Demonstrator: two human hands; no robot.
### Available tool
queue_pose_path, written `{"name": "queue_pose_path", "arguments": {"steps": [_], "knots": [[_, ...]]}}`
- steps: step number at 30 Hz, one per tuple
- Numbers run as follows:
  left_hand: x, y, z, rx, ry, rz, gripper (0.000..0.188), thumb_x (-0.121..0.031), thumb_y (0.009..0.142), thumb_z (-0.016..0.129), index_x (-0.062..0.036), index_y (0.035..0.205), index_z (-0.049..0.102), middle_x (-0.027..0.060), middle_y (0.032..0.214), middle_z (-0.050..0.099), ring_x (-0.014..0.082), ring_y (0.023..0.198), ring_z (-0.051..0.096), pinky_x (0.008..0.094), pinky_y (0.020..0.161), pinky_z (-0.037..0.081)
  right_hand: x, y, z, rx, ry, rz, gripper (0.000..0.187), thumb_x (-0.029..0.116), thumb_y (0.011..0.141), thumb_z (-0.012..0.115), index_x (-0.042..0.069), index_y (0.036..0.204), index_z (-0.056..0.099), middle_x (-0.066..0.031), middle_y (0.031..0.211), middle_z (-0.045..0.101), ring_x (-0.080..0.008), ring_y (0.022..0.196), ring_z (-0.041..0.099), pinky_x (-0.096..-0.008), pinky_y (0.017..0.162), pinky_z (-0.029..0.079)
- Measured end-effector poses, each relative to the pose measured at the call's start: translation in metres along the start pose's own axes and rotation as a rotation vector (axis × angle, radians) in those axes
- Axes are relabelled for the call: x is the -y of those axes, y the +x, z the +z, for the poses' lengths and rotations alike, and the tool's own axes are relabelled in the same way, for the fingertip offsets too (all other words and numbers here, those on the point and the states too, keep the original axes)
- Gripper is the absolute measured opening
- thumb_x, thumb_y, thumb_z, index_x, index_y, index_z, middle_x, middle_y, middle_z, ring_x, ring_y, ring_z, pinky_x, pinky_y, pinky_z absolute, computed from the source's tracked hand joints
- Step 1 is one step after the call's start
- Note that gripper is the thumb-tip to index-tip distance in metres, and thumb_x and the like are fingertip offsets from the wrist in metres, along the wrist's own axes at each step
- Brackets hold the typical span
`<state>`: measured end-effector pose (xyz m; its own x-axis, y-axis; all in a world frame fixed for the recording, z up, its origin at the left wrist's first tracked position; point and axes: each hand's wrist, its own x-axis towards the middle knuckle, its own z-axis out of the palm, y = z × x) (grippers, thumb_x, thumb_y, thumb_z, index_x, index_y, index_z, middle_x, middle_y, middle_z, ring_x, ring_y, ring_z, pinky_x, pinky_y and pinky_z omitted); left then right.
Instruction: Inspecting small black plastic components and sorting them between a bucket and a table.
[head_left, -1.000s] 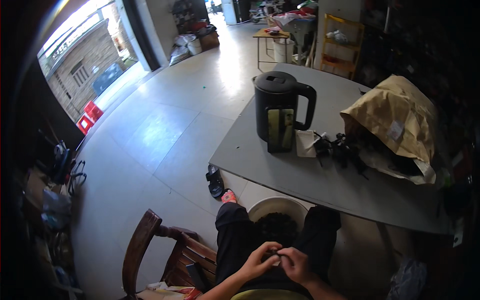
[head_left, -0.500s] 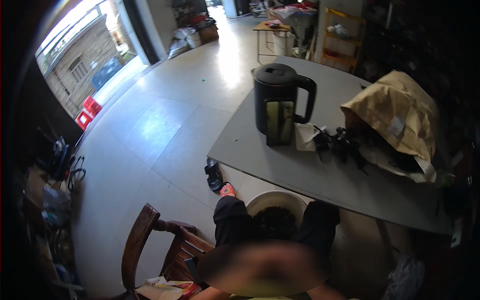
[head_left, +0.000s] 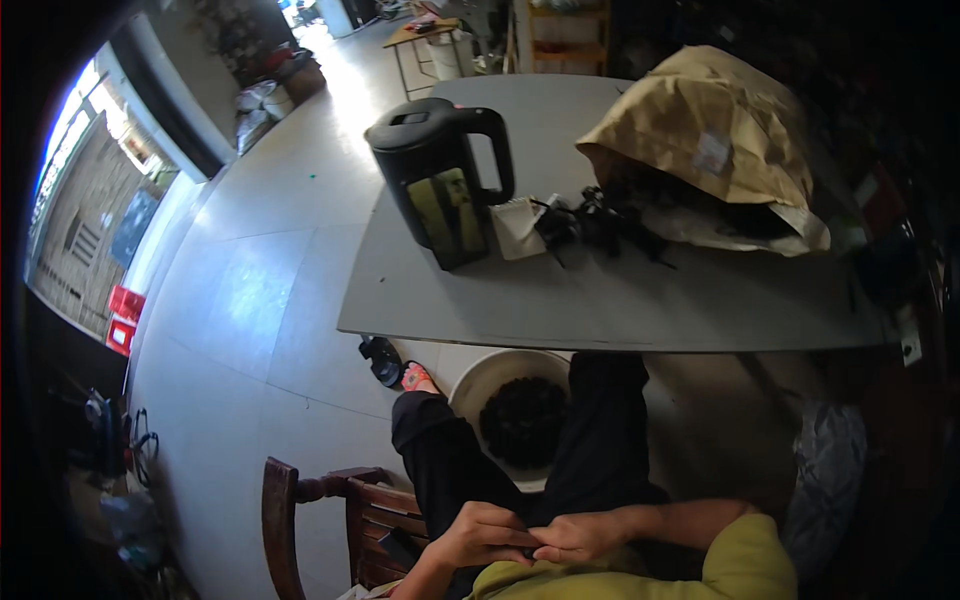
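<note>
My left hand (head_left: pixel 480 535) and my right hand (head_left: pixel 580 535) meet over my lap, fingertips bent together and touching. Between them shows a small dark piece (head_left: pixel 528 552), too small to name, pinched by the fingers of both. Below and ahead, between my knees, stands a pale bucket (head_left: pixel 470 385) on the floor. It holds a heap of small black lumps (head_left: pixel 523 420) whose kind I cannot make out.
A grey table (head_left: pixel 600 310) reaches over the bucket's far side. On it are a black kettle (head_left: pixel 425 150), a small white tray (head_left: pixel 518 228), tangled black items (head_left: pixel 597 220) and a brown paper bag (head_left: pixel 715 130). A wooden chair (head_left: pixel 283 520) stands at left; a black sandal (head_left: pixel 382 362) lies ahead.
The view has tilted and turned right, so the table and kettle sit farther left and higher. My hands, smeared before, now show clearly together at the lap.
</note>
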<state>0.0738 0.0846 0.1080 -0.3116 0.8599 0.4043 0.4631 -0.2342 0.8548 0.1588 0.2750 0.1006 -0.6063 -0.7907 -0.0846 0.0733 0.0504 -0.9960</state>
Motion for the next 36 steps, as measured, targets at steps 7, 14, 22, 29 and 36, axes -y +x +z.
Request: {"name": "queue_pose_path", "arguments": {"steps": [7, 14, 22, 29, 36], "knots": [[0.013, -0.004, -0.005, -0.092, 0.055, -0.101, 0.027, -0.018, 0.062, 0.079, -0.0049, 0.083, 0.069, 0.0055, 0.070, 0.062, 0.0196, 0.059, 0.060, 0.0271, 0.051, 0.047, 0.005, 0.015, -0.027, 0.020, -0.301, 0.125, 0.034, 0.032, 0.095, 0.040, -0.001, 0.092, 0.043, -0.0212, 0.058, 0.052, -0.0390, 0.058, 0.056, -0.0425, 0.053, 0.044], [0.029, -0.012, 0.014, -0.804, -0.844, -0.439, 0.028, -0.021, 0.084, 0.064, 0.0006, 0.102, 0.058, 0.0062, 0.081, 0.055, 0.0140, 0.068, 0.052, 0.0242, 0.062, 0.041, -0.003, 0.039, -0.172, -1.182, -0.752, -0.035, 0.018, 0.021, 0.086, 0.055, 0.003, 0.091, 0.056, -0.0159, 0.087, 0.057, -0.0350, 0.078, 0.057, -0.0404, 0.068, 0.046], [0.041, -0.032, 0.034, -0.856, -1.306, -0.515, 0.027, -0.020, 0.080, 0.057, -0.0020, 0.100, 0.056, 0.0121, 0.100, 0.056, 0.0222, 0.080, 0.054, 0.0300, 0.071, 0.044, -0.015, 0.065, -0.262, -1.400, -1.232, 0.441, 0.029, 0.023, 0.086, 0.056, 0.016, 0.113, 0.047, -0.0126, 0.086, 0.060, -0.0349, 0.079, 0.060, -0.0445, 0.063, 0.047], [0.056, -0.027, 0.041, -0.720, -1.514, -0.478, 0.020, -0.026, 0.082, 0.055, -0.0062, 0.083, 0.053, 0.0063, 0.088, 0.052, 0.0164, 0.072, 0.050, 0.0298, 0.069, 0.041, -0.043, 0.043, -0.267, -1.453, -1.264, 0.324, 0.023, 0.018, 0.083, 0.060, 0.014, 0.103, 0.050, -0.0113, 0.081, 0.059, -0.0307, 0.070, 0.061, -0.0418, 0.059, 0.047], [0.048, -0.004, 0.023, -0.762, -0.994, -0.583, 0.016, -0.018, 0.088, 0.057, -0.0061, 0.096, 0.051, 0.0055, 0.083, 0.053, 0.0133, 0.069, 0.049, 0.0251, 0.064, 0.041, -0.024, 0.023, -0.160, -1.229, 0.337, -0.307, 0.022, 0.031, 0.092, 0.051, 0.009, 0.097, 0.049, 0.0008, 0.068, 0.046, -0.0094, 0.057, 0.047, -0.0228, 0.054, 0.040]]}}
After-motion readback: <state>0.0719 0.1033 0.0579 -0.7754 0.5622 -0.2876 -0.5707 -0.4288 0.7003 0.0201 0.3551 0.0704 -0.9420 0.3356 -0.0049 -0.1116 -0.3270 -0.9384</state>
